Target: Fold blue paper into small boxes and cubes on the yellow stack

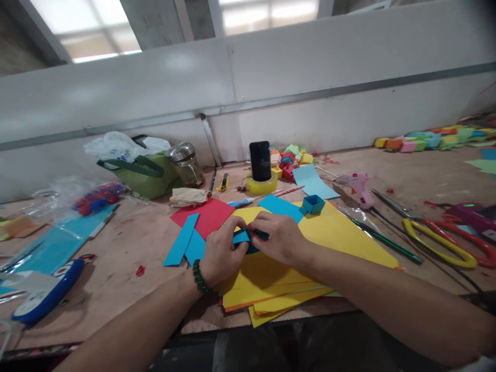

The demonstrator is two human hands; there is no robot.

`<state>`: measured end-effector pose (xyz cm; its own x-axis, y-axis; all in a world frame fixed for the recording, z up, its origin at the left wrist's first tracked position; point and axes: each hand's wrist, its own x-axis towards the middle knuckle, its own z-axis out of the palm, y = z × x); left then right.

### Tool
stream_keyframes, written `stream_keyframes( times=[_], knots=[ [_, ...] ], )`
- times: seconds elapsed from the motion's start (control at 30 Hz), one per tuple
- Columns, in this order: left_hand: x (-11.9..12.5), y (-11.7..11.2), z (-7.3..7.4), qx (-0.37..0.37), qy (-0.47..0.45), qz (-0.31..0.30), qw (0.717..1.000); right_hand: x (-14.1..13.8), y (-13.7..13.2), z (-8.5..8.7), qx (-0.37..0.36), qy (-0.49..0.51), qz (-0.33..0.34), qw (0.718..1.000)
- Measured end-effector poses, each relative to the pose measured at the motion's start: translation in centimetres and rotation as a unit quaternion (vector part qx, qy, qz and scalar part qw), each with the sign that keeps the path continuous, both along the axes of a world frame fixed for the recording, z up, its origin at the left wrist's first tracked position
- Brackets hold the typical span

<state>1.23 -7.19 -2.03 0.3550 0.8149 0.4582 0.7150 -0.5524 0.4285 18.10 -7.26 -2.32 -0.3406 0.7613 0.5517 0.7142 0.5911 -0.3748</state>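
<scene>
A piece of blue paper (pixel 242 237), folded, is gripped between both hands above a stack of yellow paper (pixel 279 276). My left hand (pixel 222 250), with a green bead bracelet at the wrist, pinches its left side. On its right side are the closed fingers of my right hand (pixel 281 237), which partly hide it. A small open blue paper box (pixel 313 204) stands on the stack just beyond my right hand. Blue paper strips (pixel 182 242) and a red sheet (pixel 211 217) lie left of the hands. Another blue sheet (pixel 281 205) lies behind them.
A phone (pixel 260 160) stands in a tape roll (pixel 262 185) at the back. Rightward lie a pink glue gun (pixel 355 188), a green pencil (pixel 387 243) and large scissors (pixel 437 243). A jar (pixel 188 165), green bag (pixel 153 175) and blue-and-white tool (pixel 50 292) are leftward.
</scene>
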Motion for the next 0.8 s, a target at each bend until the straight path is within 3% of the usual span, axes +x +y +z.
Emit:
stream_keyframes(
  times=[0.27,0.43,0.57,0.8],
  knots=[
    [-0.1,0.2,0.0,-0.02,0.019,0.017,0.999,0.1,-0.1,-0.1,0.037,0.013,-0.019,0.999],
    [-0.1,0.2,-0.2,-0.02,0.023,-0.032,0.999,-0.2,-0.3,-0.6,0.074,-0.025,0.047,0.996],
    [-0.2,0.6,-0.8,-0.088,-0.035,-0.037,0.995,0.0,0.2,-1.1,0.042,0.006,0.119,0.992],
    [0.1,0.9,-0.5,-0.122,-0.05,-0.016,0.991,0.8,0.4,0.1,-0.076,0.08,0.05,0.993]
  ],
)
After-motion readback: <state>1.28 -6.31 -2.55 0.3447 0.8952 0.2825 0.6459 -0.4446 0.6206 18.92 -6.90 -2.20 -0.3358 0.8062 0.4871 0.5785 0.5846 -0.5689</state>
